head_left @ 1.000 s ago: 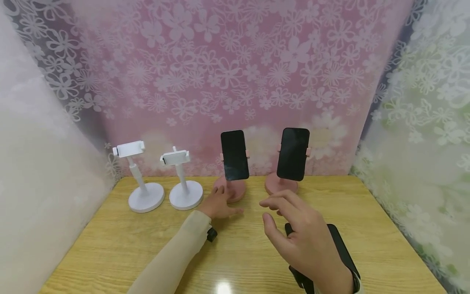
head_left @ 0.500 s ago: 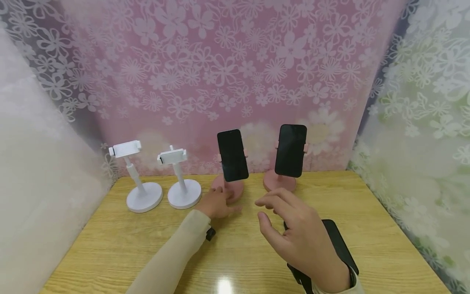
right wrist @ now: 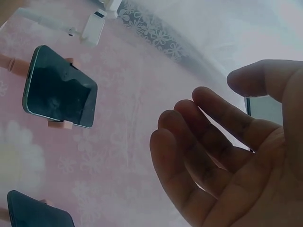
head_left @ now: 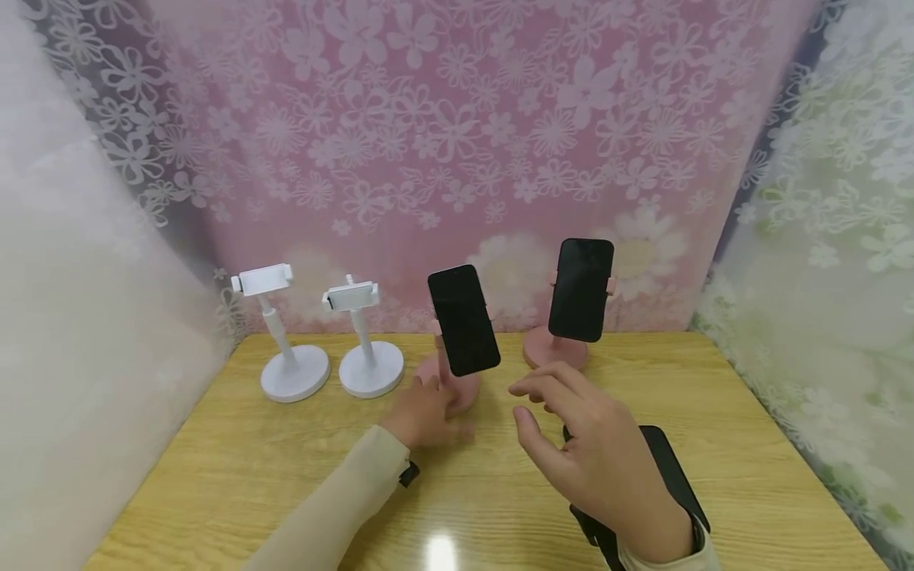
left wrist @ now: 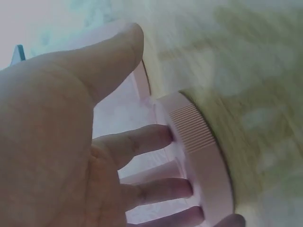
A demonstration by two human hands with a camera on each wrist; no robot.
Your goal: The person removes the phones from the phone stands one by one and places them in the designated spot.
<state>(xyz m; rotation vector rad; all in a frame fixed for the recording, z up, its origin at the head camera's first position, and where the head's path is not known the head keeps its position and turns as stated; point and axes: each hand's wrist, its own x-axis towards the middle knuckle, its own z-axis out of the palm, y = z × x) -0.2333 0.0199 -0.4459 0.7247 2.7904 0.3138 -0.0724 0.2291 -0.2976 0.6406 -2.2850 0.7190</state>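
My left hand (head_left: 423,414) reaches to the round base (head_left: 466,390) of the nearer pink phone stand. In the left wrist view its fingers (left wrist: 156,189) lie against the pink base (left wrist: 208,175) by its ribbed rim, while the thumb stays apart. That stand carries a black phone (head_left: 464,320), tilted to one side. My right hand (head_left: 596,456) hovers over the table with loosely bent fingers and nothing in its grasp; the right wrist view shows the same hand (right wrist: 222,151) bare. Beneath it, partly hidden, lies a flat black object (head_left: 671,476).
A second pink stand (head_left: 539,346) with a black phone (head_left: 582,289) stands at the back right. Two white phone stands (head_left: 296,373) (head_left: 371,369) are lined up at the left. Flowered curtains (head_left: 457,159) hang close behind and beside the wooden table (head_left: 286,476).
The nearer pink stand has slid toward me and turned, so its phone leans more and sits lower. My left hand moved with it. The right hand has stayed about where it was.
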